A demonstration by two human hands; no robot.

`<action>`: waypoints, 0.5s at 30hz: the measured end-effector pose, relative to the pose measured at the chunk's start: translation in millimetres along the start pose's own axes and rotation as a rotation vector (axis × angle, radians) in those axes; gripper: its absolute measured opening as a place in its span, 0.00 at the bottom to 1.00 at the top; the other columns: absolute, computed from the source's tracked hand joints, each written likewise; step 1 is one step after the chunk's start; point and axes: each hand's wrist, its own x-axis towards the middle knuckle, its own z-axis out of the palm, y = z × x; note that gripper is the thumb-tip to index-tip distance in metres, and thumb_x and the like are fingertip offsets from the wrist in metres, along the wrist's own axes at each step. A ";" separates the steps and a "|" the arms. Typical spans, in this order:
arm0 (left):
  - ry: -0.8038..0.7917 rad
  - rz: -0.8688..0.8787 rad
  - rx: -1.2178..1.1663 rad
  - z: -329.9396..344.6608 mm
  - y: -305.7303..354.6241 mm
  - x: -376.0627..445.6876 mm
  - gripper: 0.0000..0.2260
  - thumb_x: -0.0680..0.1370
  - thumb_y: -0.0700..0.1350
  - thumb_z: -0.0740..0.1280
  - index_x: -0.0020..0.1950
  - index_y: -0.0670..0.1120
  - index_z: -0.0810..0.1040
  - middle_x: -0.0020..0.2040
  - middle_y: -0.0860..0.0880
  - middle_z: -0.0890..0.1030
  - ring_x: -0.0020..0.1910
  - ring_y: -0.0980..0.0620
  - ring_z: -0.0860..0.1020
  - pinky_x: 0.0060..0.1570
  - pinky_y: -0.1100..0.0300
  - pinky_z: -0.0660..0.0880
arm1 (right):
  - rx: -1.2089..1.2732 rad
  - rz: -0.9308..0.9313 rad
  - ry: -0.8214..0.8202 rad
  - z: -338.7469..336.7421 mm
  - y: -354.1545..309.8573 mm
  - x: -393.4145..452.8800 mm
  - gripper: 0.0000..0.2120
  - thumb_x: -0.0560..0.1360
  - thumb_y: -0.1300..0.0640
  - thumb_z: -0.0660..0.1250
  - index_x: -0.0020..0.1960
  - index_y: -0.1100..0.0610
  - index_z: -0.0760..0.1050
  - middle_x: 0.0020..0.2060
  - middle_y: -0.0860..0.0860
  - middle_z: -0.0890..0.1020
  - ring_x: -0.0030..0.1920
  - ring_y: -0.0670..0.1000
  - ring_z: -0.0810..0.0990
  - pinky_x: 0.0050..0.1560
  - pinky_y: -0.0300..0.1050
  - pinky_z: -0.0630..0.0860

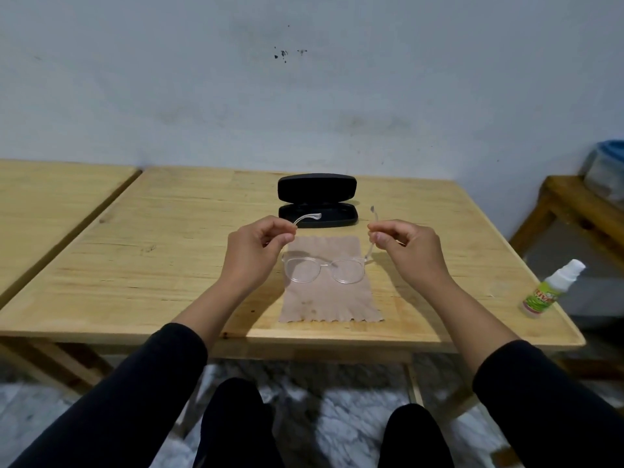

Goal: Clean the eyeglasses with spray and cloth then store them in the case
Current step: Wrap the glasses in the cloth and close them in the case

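While both hands held the glasses, conditions were as follows.

Glasses (325, 270): clear-framed, temples unfolded, suspended lenses-down just above the cloth (329, 292); contact with the cloth could not be confirmed.
Left hand (258, 249): fingers pinched shut on the left temple, its tip projecting toward the case (317, 201).
Right hand (405, 246): fingers pinched shut on the right temple, its tip pointing upward.
Case: black, lid raised, shell empty, behind the cloth on the table (135, 265).
Spray (548, 288): upright at the table's right edge, well apart from both hands.
Handling, judged: frame was light, thin and slightly flexible; lenses were smooth and easily smeared; hinges were the weak point.
Grip advice: hold by the temples or rim, never the lens faces; avoid spreading the temples past their stop.
Stage, judged: lenses could not be confirmed as sprayed or wiped.
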 end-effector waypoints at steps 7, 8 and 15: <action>-0.010 0.005 0.007 -2.5 -0.7 -1.9 0.06 0.74 0.41 0.70 0.48 0.51 0.82 0.44 0.56 0.83 0.47 0.61 0.81 0.51 0.66 0.76 | -0.027 -0.015 -0.018 0.5 1.1 1.3 0.08 0.73 0.61 0.69 0.49 0.52 0.82 0.43 0.44 0.83 0.46 0.40 0.81 0.48 0.26 0.74; -0.011 0.003 0.006 -2.9 -0.7 -2.1 0.07 0.73 0.41 0.70 0.48 0.51 0.82 0.44 0.56 0.83 0.47 0.61 0.81 0.51 0.66 0.76 | -0.027 -0.015 -0.020 0.6 1.4 1.5 0.08 0.72 0.61 0.70 0.50 0.52 0.82 0.44 0.44 0.83 0.47 0.41 0.81 0.47 0.25 0.73; -0.012 0.002 0.018 -7.4 -0.7 -5.9 0.09 0.72 0.43 0.71 0.51 0.51 0.81 0.44 0.57 0.83 0.44 0.66 0.80 0.48 0.74 0.74 | -0.027 0.012 -0.056 -3.1 5.5 -2.2 0.13 0.69 0.64 0.72 0.54 0.55 0.81 0.45 0.49 0.83 0.49 0.47 0.82 0.54 0.39 0.78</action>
